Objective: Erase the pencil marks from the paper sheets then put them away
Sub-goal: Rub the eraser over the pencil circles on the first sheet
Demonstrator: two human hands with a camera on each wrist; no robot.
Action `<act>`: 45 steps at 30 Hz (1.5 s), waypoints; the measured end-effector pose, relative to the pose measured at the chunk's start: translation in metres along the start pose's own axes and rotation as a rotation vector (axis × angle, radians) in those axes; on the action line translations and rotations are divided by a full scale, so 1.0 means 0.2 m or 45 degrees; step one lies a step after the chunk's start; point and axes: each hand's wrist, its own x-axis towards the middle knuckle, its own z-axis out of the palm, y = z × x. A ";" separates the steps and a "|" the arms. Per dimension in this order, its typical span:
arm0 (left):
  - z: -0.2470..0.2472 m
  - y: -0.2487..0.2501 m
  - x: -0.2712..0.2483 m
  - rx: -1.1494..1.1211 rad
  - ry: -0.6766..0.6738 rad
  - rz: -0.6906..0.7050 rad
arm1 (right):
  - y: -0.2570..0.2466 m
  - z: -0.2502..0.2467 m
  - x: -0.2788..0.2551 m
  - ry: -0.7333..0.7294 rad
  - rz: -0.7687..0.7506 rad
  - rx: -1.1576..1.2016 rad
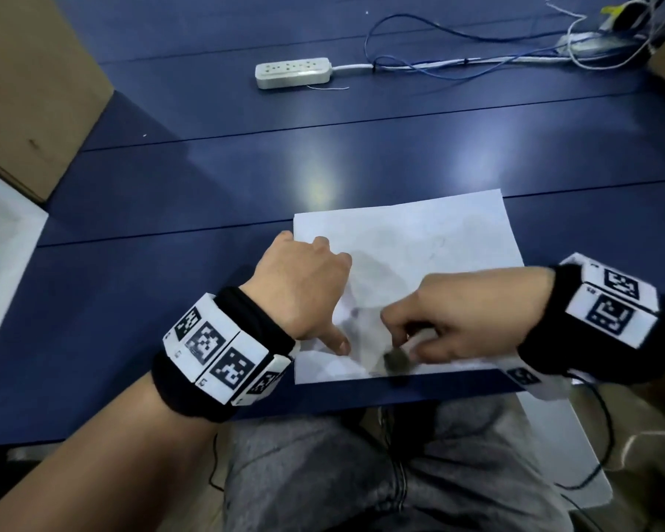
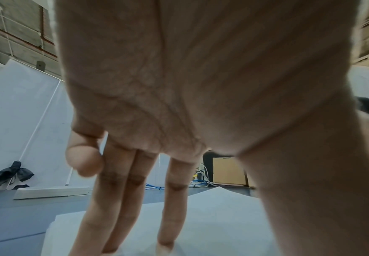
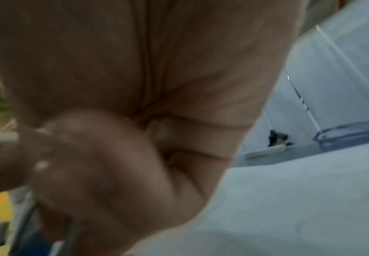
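Observation:
A white paper sheet (image 1: 419, 240) lies on the blue table (image 1: 169, 301) near its front edge, with faint pencil marks and grey smudging around its middle. My left hand (image 1: 323, 293) presses the sheet's left part; in the left wrist view its straight fingers (image 2: 122, 199) stand on the paper (image 2: 212, 221). My right hand (image 1: 411, 332) pinches a small eraser (image 1: 395, 362) with a dark grey tip that touches the sheet at its near edge. The right wrist view is blurred and shows curled fingers (image 3: 105, 155) above the paper (image 3: 299, 207).
A white power strip (image 1: 292, 72) with blue and white cables (image 1: 457, 59) lies at the back. A cardboard box (image 1: 35, 90) stands at the left. Another white sheet (image 1: 565, 447) hangs below the table's front edge by my right knee.

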 end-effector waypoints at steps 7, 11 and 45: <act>-0.01 0.01 0.00 0.026 0.007 -0.004 | 0.13 -0.09 0.06 0.428 0.296 -0.218; 0.00 0.01 0.00 0.018 -0.004 -0.005 | 0.03 -0.01 0.00 0.140 0.020 -0.073; 0.00 0.02 0.00 0.037 -0.011 0.001 | 0.09 -0.07 0.03 0.331 0.220 -0.194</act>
